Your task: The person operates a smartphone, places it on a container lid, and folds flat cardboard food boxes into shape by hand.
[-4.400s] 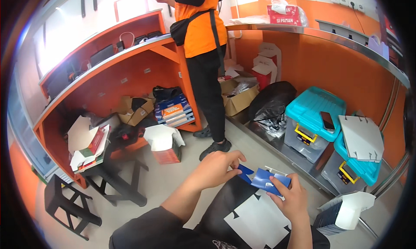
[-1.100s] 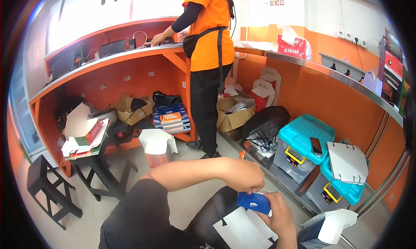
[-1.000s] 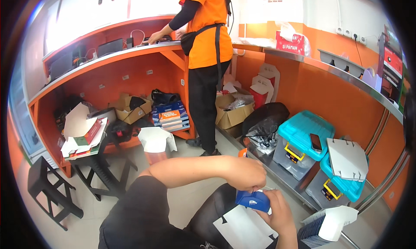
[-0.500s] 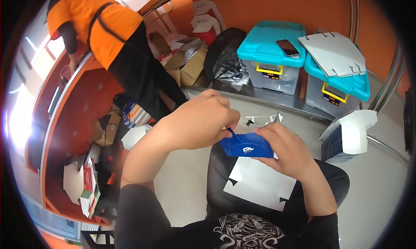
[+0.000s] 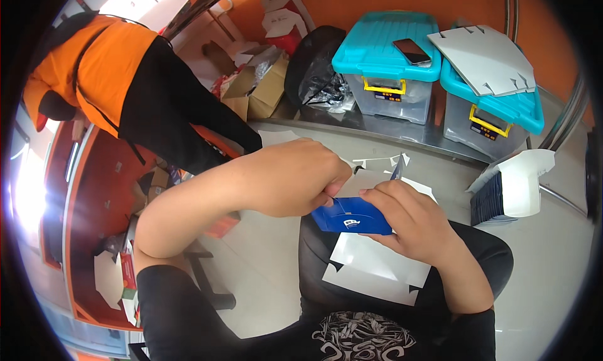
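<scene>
In front of my lap I hold a blue cardboard box [image 5: 352,216] with a white inside and a small white print on its front. My left hand [image 5: 308,176] is closed at its left end, the fingertips pinching a flap or edge there. Wrapped round the right end is my right hand [image 5: 411,220], thumb below and fingers on top. A raised flap [image 5: 399,166] points up behind the right fingers. Across my thighs lies a flat white cut-out cardboard sheet [image 5: 377,270] with dark notches.
A stack of nested cardboard boxes [image 5: 512,188] stands at the right. Two clear bins with teal lids [image 5: 383,41] sit on a metal shelf, one bearing a phone [image 5: 412,51], the other white sheets [image 5: 483,59]. A person in orange [image 5: 110,66] leans over at the far left.
Both hands still grip the blue box, which has shifted slightly left and down. My left elbow has swung outward. The person in orange has moved left and bent lower.
</scene>
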Motion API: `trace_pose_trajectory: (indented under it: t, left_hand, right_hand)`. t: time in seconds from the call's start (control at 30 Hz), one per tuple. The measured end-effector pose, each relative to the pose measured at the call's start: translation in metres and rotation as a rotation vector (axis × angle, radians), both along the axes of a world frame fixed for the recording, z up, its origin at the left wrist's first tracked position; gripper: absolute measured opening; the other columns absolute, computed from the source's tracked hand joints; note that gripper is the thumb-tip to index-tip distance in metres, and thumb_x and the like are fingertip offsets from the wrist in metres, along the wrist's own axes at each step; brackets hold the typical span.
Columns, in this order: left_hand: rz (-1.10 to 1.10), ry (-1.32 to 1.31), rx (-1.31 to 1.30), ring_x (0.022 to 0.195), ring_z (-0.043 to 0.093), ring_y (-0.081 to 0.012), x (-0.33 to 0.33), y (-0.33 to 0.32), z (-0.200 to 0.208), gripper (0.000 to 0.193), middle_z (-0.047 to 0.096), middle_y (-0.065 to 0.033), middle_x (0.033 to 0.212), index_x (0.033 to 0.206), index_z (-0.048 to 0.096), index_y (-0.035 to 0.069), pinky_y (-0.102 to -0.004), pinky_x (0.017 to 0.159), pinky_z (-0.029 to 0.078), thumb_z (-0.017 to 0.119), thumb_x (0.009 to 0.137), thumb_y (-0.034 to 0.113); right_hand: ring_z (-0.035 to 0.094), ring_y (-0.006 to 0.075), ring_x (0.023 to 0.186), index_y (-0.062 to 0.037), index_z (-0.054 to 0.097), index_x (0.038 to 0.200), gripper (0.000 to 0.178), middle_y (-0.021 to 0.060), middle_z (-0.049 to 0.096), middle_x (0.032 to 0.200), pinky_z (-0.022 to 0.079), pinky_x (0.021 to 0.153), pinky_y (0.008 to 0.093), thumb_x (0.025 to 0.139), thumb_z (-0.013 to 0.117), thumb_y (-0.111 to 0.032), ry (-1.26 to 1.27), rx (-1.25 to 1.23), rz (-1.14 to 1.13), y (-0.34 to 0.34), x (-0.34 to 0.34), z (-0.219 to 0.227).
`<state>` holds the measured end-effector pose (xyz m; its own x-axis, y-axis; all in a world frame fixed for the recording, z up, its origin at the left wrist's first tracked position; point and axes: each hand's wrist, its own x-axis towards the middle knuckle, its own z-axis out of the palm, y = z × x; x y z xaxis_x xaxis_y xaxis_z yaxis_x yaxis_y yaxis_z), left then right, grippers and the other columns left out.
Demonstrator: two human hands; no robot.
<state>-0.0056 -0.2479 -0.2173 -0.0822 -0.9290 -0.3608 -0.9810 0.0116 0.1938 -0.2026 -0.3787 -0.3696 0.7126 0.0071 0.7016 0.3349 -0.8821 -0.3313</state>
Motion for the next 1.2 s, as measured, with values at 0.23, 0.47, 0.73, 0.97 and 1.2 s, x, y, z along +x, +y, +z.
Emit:
trace_pose_trajectory:
  t: [0.23, 0.47, 0.73, 0.97, 1.2]
  left_hand:
    - [0.033, 0.014, -0.017, 0.090, 0.071, -0.0347, 0.002, 0.001, 0.004, 0.015, 0.072, -0.0118, 0.083, 0.081, 0.070, 0.004, -0.0458, 0.077, 0.054, 0.085, 0.081, 0.005]
    - [-0.057, 0.021, 0.066, 0.090, 0.072, -0.0342, -0.001, 0.001, 0.005, 0.013, 0.074, -0.0123, 0.086, 0.087, 0.076, 0.005, -0.0457, 0.077, 0.055, 0.086, 0.081, 0.011]
    - [-0.120, 0.035, 0.189, 0.096, 0.074, -0.0398, -0.014, -0.013, -0.010, 0.029, 0.077, -0.0185, 0.102, 0.104, 0.071, 0.001, -0.0474, 0.082, 0.058, 0.087, 0.082, 0.010]
    - [-0.067, 0.150, 0.275, 0.101, 0.074, -0.0445, -0.035, -0.030, -0.040, 0.058, 0.075, -0.0246, 0.102, 0.125, 0.050, -0.007, -0.0514, 0.085, 0.057, 0.086, 0.082, 0.008]
    - [-0.266, -0.231, -0.167, 0.110, 0.073, -0.0444, -0.080, -0.025, -0.069, 0.100, 0.073, -0.0329, 0.111, 0.161, 0.030, -0.007, -0.0473, 0.099, 0.057, 0.085, 0.079, 0.011]
  right_hand:
    - [0.069, 0.0311, 0.102, -0.0053, 0.062, 0.136, 0.065, 0.0126, 0.062, 0.119, 0.060, 0.078, 0.0381, 0.079, 0.088, -0.024, 0.010, 0.017, 0.031, 0.006, 0.006, -0.004]
    - [0.069, 0.0348, 0.101, -0.0026, 0.062, 0.136, 0.067, 0.0145, 0.064, 0.118, 0.060, 0.080, 0.0408, 0.079, 0.088, -0.025, 0.068, 0.057, 0.130, 0.015, 0.007, -0.001]
    - [0.069, 0.0337, 0.102, -0.0031, 0.062, 0.139, 0.070, 0.0148, 0.064, 0.120, 0.060, 0.081, 0.0412, 0.077, 0.088, -0.025, 0.158, 0.022, 0.143, 0.013, -0.005, -0.007]
    - [0.069, 0.0316, 0.101, -0.0032, 0.063, 0.137, 0.068, 0.0130, 0.062, 0.121, 0.060, 0.080, 0.0396, 0.078, 0.088, -0.026, 0.205, -0.012, 0.078, 0.001, -0.031, -0.024]
    - [0.068, 0.0301, 0.097, 0.0015, 0.064, 0.131, 0.064, 0.0129, 0.062, 0.114, 0.060, 0.077, 0.0397, 0.076, 0.087, -0.022, 0.072, 0.042, -0.236, -0.028, -0.050, -0.058]
